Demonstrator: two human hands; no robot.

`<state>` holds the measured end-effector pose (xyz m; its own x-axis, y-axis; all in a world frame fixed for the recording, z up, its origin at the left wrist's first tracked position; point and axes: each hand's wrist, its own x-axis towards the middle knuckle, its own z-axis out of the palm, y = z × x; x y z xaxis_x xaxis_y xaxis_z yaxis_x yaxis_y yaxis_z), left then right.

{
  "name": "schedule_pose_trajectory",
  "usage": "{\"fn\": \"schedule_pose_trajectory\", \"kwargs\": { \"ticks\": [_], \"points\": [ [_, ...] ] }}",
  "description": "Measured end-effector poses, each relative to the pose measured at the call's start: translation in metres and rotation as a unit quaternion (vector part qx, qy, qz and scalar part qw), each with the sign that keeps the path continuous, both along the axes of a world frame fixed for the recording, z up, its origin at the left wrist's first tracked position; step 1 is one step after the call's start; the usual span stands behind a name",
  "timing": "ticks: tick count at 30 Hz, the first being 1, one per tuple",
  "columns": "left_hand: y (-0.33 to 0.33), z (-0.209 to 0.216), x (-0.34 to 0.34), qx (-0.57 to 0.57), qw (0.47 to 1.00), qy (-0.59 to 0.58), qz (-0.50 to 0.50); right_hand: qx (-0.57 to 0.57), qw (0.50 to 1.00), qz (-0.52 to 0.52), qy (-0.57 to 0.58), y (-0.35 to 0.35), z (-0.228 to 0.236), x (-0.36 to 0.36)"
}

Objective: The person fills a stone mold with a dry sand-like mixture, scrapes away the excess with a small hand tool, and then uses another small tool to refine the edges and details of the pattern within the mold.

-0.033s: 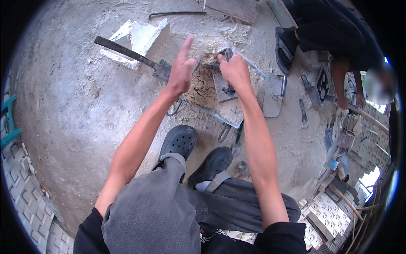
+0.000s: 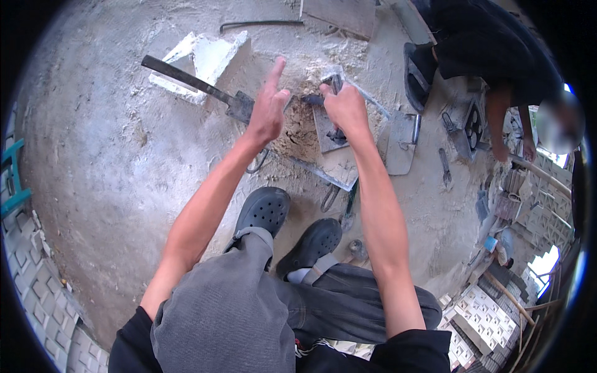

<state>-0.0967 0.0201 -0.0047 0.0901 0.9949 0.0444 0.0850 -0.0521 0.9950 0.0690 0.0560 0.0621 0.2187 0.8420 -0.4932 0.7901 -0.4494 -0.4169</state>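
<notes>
My left hand (image 2: pixel 269 113) is open, its index finger stretched forward and the thumb apart, at the left side of a patch of crumbly tan material (image 2: pixel 300 127). Close beside it lies the blade of a flat tool (image 2: pixel 239 107) with a long dark handle. My right hand (image 2: pixel 346 109) is closed around a dark metal handle (image 2: pixel 336 82), which sits over a rectangular grey plate (image 2: pixel 328 132) on the crumbly material. The palm side and most of its fingers are hidden. A thin metal frame edge (image 2: pixel 320 173) borders the material on the near side.
A white angular block (image 2: pixel 214 59) lies at the far left, with a bent rod (image 2: pixel 261 23) behind it. Right of my hands are a flat trowel (image 2: pixel 403 146) and a grey block mould (image 2: pixel 469 127). A person (image 2: pixel 497 50) bends over at the right. My shoes (image 2: pixel 264 208) are near.
My right hand has shifted very slightly, and a dark bar end beside its fingers shows more plainly. My left hand stays nearly in place.
</notes>
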Motion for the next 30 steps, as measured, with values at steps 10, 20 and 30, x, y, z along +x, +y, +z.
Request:
{"fn": "schedule_pose_trajectory", "kwargs": {
  "ticks": [10, 20, 30],
  "points": [
    [-0.019, -0.002, -0.008, -0.135, 0.985, -0.107, 0.006, -0.010, 1.000, -0.016, 0.021, 0.003, 0.112, -0.002],
    [-0.005, -0.003, 0.007, -0.133, 0.988, -0.073, 0.017, 0.002, 1.000, -0.005, -0.027, 0.000, 0.009, 0.004],
    [-0.007, 0.002, -0.001, -0.154, 0.985, -0.065, 0.049, -0.026, 0.999, -0.034, 0.000, 0.003, 0.066, -0.020]
  ]
}}
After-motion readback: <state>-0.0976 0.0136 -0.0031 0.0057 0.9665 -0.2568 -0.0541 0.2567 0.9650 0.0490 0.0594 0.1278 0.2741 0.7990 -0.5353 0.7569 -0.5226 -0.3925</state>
